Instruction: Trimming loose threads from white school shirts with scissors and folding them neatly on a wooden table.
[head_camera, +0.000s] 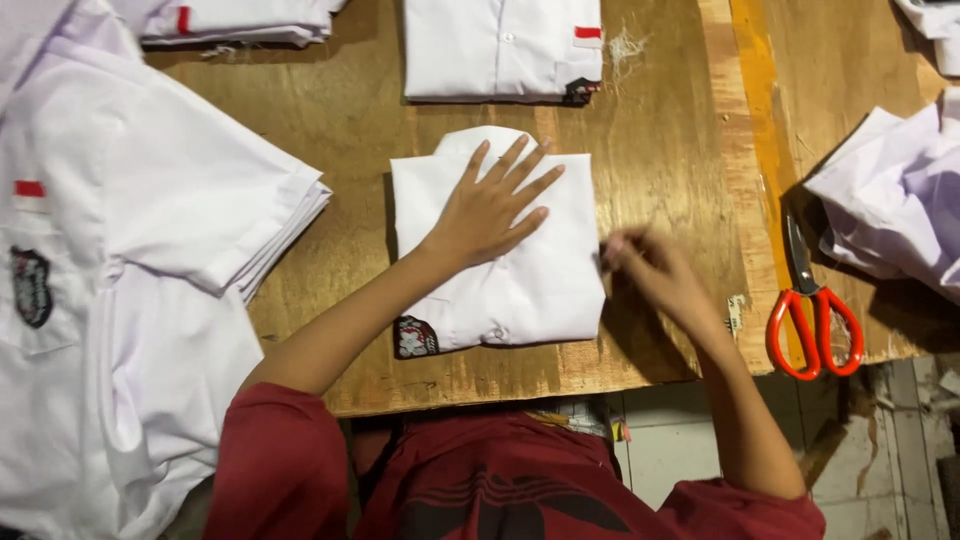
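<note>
A folded white shirt (540, 280) with a dark embroidered badge (415, 338) lies on the wooden table (340, 110) in front of me. My left hand (492, 205) presses flat on the shirt's upper part, fingers spread. My right hand (648, 268) is blurred at the shirt's right edge, fingers together near the fabric; whether it pinches the cloth I cannot tell.
Another folded white shirt (500, 48) lies beyond, a stack of white shirts (150, 200) fills the left, and crumpled white cloth (895, 195) sits at the right. Orange-handled scissors (812, 310) rest near the table's right front edge. Tiled floor shows below.
</note>
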